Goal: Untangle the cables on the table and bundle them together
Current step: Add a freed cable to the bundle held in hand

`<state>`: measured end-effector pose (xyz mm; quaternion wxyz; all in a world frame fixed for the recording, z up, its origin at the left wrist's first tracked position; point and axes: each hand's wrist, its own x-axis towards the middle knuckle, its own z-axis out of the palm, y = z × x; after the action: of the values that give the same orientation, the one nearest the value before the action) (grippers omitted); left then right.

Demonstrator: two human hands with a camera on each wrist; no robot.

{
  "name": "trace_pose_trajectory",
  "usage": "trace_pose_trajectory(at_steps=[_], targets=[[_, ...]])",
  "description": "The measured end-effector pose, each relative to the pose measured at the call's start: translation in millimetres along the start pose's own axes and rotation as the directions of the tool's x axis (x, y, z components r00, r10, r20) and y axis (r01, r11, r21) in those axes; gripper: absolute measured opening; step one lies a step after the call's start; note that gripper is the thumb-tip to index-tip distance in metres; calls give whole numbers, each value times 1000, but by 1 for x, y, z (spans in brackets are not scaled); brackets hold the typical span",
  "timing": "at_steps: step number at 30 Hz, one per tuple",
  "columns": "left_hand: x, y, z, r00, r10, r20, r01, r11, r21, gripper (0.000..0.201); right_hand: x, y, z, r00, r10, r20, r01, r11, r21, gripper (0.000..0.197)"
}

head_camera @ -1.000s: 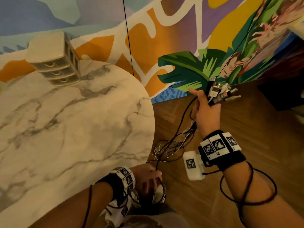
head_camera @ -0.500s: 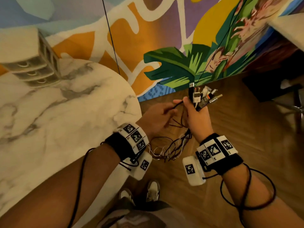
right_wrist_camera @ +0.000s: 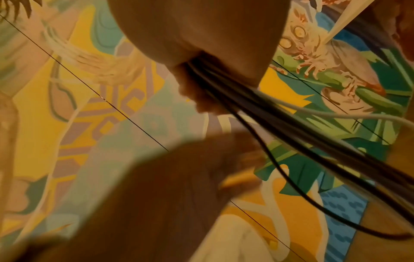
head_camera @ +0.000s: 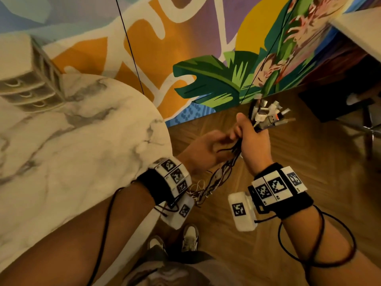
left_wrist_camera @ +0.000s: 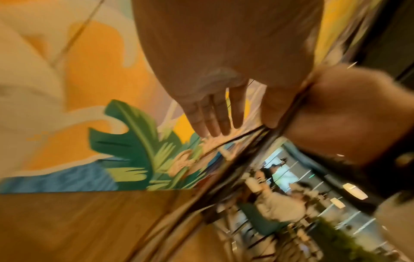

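My right hand (head_camera: 254,145) is raised beside the table over the floor and grips a bundle of black and white cables (head_camera: 223,175). Their plugs (head_camera: 268,116) fan out above the fist. The loose lengths hang in a tangle down to knee height. My left hand (head_camera: 206,149) sits just left of the right one, under the fist. In the left wrist view its fingers (left_wrist_camera: 210,115) are straight and the thumb lies against the cables (left_wrist_camera: 235,159). The right wrist view shows the cables (right_wrist_camera: 268,115) leaving my right hand (right_wrist_camera: 201,44), with the left hand (right_wrist_camera: 179,186) blurred below.
The round marble table (head_camera: 82,162) is on my left, with a small drawer unit (head_camera: 31,79) at its far edge. A painted wall stands behind. A dark box (head_camera: 329,104) and chair legs (head_camera: 369,129) stand on the wooden floor to the right. My shoes (head_camera: 189,238) are below.
My left hand has come up from low near my knees to the cables just under the right fist. The right hand has kept its grip and stayed about where it was.
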<state>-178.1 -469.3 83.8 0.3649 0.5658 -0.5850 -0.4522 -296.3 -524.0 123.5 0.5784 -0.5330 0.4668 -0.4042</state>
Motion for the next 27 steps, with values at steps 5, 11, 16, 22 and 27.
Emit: trace_pose_trajectory(at_steps=[5, 11, 16, 22, 27], targets=[[24, 49, 1, 999, -6, 51, 16, 980, -196, 41, 8, -26, 2, 982, -146, 124, 161, 979, -127, 40], [26, 70, -7, 992, -123, -36, 87, 850, -520, 24, 3, -22, -3, 899, -29, 436, -16, 995, 99, 24], [21, 75, -31, 992, -109, -56, 61, 838, -543, 53, -4, 17, 9, 776, 56, 628, 149, 951, -269, 14], [14, 103, -65, 959, 99, -264, -15, 953, 303, 46, 9, 63, 15, 937, 104, 335, 73, 877, -475, 48], [2, 141, -118, 914, 372, -165, -143, 674, 725, 37, 10, 107, -19, 929, 346, 129, -198, 762, -616, 40]])
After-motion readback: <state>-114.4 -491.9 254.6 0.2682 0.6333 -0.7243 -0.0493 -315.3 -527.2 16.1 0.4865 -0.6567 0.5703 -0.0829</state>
